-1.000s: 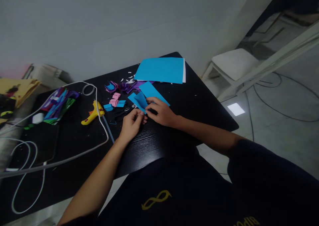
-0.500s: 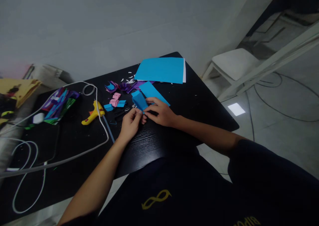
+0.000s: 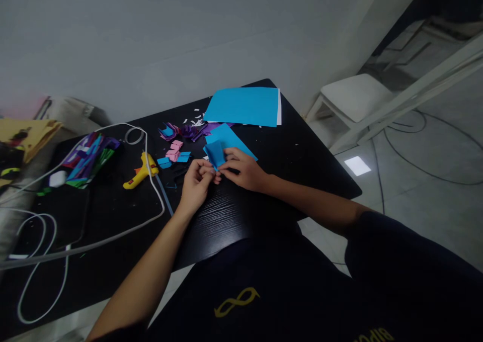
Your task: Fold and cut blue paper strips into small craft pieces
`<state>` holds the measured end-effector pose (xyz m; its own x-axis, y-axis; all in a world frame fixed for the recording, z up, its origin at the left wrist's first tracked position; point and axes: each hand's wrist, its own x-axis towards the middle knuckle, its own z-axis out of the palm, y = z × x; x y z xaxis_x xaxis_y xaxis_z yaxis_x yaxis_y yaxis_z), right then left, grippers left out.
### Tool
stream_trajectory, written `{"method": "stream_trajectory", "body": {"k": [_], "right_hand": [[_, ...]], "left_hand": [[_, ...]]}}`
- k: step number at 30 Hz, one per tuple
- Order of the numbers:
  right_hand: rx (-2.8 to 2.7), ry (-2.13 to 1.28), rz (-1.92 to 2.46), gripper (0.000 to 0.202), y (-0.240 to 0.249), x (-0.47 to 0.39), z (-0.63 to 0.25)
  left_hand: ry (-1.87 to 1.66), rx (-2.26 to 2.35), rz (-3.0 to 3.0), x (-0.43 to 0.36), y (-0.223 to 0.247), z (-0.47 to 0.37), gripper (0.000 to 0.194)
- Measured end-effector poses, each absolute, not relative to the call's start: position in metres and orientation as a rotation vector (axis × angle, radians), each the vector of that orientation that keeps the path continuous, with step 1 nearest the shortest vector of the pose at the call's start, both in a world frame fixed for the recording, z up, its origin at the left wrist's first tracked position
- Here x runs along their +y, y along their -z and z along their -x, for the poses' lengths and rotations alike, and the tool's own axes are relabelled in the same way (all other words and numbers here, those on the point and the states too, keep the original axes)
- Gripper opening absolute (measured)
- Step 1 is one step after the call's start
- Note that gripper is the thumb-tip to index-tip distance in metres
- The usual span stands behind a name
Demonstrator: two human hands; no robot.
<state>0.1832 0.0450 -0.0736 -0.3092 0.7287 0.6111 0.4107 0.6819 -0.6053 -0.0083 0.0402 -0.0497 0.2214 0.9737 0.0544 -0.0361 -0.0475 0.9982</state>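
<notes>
A folded piece of blue paper (image 3: 216, 154) stands tilted between my two hands, just above the black table. My left hand (image 3: 196, 178) pinches its lower left corner between thumb and fingers. On the other side, my right hand (image 3: 243, 169) grips the right edge, its thumb and forefinger near the bottom fold. Behind the folded piece lies a flat blue paper strip (image 3: 237, 143), partly covered by it and by my right hand. Small pink folded papers (image 3: 174, 151) and blue folded papers (image 3: 183, 156) rest left of my hands, close to a dark tool that is mostly hidden.
A stack of blue sheets (image 3: 245, 105) lies at the table's far edge. Purple folded paper (image 3: 190, 132) and white scraps sit beside it. To the left are a yellow glue gun (image 3: 142, 172), a white cable (image 3: 151, 219) and a bundle of coloured strips (image 3: 90, 158).
The folded blue paper has turned and opened somewhat, its top moving to the right. My left hand has shifted slightly; my right hand stays nearly in place.
</notes>
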Motion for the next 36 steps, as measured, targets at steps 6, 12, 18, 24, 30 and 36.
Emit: {"method": "stream_trajectory", "body": {"k": [6,12,18,24,30,36], "right_hand": [[-2.016,-0.387,0.879,0.015,0.073,0.044,-0.183],[-2.032,-0.355,0.788,0.018,0.074,0.044,-0.182],[-1.992,-0.518,0.814,0.008,0.063,0.038,-0.181],[-1.668,-0.832,0.958,0.024,0.058,0.039,-0.179],[-1.44,-1.213,1.096,0.05,0.066,0.047,-0.177],[-1.42,-1.425,0.941,0.063,0.071,0.046,-0.173]], "left_hand": [[-1.11,1.11,-1.495,0.035,0.048,0.007,0.028],[-1.098,1.317,-1.646,0.036,0.053,0.01,0.023],[-1.129,1.341,-1.668,0.04,0.06,0.014,0.018],[-1.151,1.396,-1.648,0.041,0.056,0.015,0.017],[-1.158,1.417,-1.639,0.041,0.055,0.015,0.018],[-1.159,1.409,-1.659,0.04,0.057,0.014,0.018]]}}
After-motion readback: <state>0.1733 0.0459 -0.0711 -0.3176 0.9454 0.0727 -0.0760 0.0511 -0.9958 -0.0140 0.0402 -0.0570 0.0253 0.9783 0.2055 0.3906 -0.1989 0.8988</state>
